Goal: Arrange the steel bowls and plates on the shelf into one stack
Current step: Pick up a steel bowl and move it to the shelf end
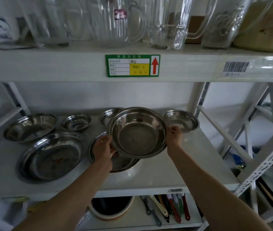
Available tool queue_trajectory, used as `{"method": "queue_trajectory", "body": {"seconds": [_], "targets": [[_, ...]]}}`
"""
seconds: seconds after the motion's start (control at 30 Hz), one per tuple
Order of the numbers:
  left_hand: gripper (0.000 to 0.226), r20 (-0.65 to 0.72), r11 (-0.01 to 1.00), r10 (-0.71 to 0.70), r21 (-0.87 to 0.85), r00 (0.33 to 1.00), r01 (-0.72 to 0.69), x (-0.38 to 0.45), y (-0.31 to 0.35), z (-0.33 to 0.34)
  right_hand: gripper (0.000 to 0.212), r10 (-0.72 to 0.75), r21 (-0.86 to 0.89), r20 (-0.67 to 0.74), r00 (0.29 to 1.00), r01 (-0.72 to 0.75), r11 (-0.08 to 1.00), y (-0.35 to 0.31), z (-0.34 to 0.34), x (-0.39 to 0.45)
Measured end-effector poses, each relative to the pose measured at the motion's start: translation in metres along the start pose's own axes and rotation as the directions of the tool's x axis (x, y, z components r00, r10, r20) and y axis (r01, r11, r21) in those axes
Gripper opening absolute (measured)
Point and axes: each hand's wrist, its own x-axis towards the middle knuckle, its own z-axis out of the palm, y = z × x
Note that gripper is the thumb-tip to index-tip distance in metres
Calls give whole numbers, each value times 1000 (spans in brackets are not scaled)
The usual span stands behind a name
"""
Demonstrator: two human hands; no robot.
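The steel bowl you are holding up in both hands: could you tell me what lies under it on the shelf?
A flat steel plate lies on the shelf beneath the held bowl. Only its front and left rim show; the bowl and left hand cover the rest.

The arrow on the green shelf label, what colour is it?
Red, pointing up, on the green shelf label, clearest in the head view.

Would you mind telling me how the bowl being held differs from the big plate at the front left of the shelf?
The held bowl is lifted and tilted toward the camera, gripped at its rim by the left hand and right hand; the front-left plate lies flat on the shelf, untouched. The bowl has deeper, steeper walls; the plate is shallow and looks wider. The plate shows a small reddish mark in its middle; the bowl shows none. Both are round, shiny steel.
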Motion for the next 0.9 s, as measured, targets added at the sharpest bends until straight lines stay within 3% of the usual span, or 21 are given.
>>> {"method": "queue_trajectory", "body": {"seconds": [0.1,0.2,0.3,0.43,0.63,0.9], "targets": [[26,-19,1000,-11,23,1000,11,5,5,-25,20,-10,-36,17,1000,11,999,4,23,-9],[9,-22,999,-22,27,1000,23,7,10,-47,21,17,-66,78,997,-12,998,14,42,-18],[6,-53,1000,-26,10,998,27,12,13,-63,18,63,-116,108,992,-51,992,24,55,-23],[26,-95,997,-71,5,993,72,20,8,-78,13,104,-174,143,984,-78,982,34,62,-27],[14,-129,989,-131,44,983,138,26,-3,-92,15,109,-335,126,986,-61,940,53,66,-26],[6,-165,975,-53,205,985,87,33,-11,-91,12,100,-439,114,988,-40,898,59,63,-30]]}}
